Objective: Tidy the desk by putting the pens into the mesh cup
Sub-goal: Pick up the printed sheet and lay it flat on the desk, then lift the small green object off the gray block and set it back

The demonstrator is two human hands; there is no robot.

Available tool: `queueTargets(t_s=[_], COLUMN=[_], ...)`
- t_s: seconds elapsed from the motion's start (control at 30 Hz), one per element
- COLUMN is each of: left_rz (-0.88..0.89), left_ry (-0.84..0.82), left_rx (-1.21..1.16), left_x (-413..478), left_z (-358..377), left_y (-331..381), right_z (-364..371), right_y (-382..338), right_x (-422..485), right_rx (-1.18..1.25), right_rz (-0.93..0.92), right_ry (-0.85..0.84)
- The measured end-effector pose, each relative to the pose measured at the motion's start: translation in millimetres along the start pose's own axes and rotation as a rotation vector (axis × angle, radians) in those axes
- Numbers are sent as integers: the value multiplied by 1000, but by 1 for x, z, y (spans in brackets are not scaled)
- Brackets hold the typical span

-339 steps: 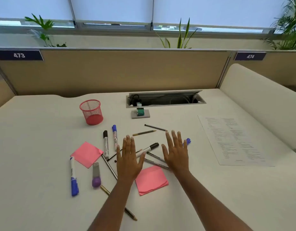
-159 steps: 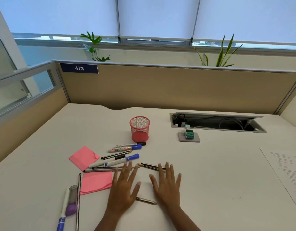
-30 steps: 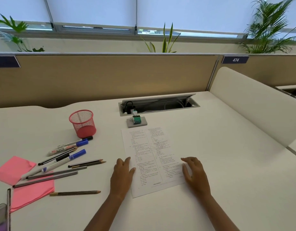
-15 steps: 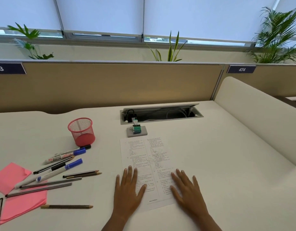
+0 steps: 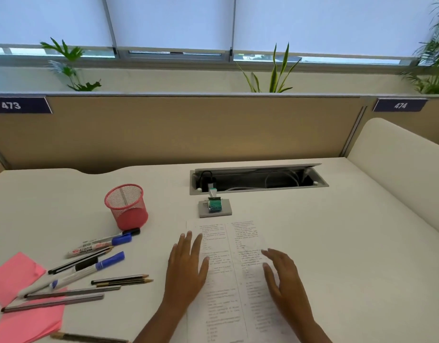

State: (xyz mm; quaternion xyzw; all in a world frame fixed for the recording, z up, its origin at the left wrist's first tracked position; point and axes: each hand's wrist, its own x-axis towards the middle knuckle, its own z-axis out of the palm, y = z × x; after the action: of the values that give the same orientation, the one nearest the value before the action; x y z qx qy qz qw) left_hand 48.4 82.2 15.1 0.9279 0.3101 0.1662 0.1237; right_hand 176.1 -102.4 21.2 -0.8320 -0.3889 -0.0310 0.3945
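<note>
A red mesh cup (image 5: 126, 206) stands upright on the white desk, left of centre, with nothing visible inside. In front of it lie several pens and markers: two whiteboard markers (image 5: 103, 242), a blue-capped marker (image 5: 89, 268), thin grey pens (image 5: 72, 292) and gold-tipped pencils (image 5: 122, 279). My left hand (image 5: 187, 266) lies flat and open on the left part of a printed sheet (image 5: 238, 276), to the right of the pens. My right hand (image 5: 284, 280) hovers open over the sheet's right part, holding nothing.
Pink sticky notes (image 5: 13, 273) lie at the left edge, some under the pens. A small green device on a grey pad (image 5: 215, 206) sits behind the sheet, before an open cable slot (image 5: 258, 180). A tan partition (image 5: 188, 129) closes the back.
Over the last second the printed sheet slid toward me under both hands. My right hand has since lifted slightly and turned on edge. The pens and cup have not moved.
</note>
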Motion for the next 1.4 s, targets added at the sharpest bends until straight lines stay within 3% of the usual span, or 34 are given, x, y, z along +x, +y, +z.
queueTargets(t_s=[0.27,0.4,0.63,0.77,1.0,1.3,1.4], left_rz=[-185,-153,-86,-72,-5,2,4], left_ry=[-12,-75,-177,-91,-54,-87,-91], left_rx=[-417,-363,-491,-452,-398,-375,-380], left_x=[90,118,140,143,147,149,150], left_z=[2,18,31,38,43,45,44], left_y=[-4,-21,-37,-41,-49,-50,-49], right_z=[31,51,77,92,112,128,125], right_y=[-28,-34,-40,-38,-30,-24,-24], right_x=[114,168,225,243,250,252,252], right_rx=[192,167,147,145,124,126,256], right_rz=[51,128,159,222,222,202,245], right_ry=[-37,-168,-266,-403,-489,-469,-427])
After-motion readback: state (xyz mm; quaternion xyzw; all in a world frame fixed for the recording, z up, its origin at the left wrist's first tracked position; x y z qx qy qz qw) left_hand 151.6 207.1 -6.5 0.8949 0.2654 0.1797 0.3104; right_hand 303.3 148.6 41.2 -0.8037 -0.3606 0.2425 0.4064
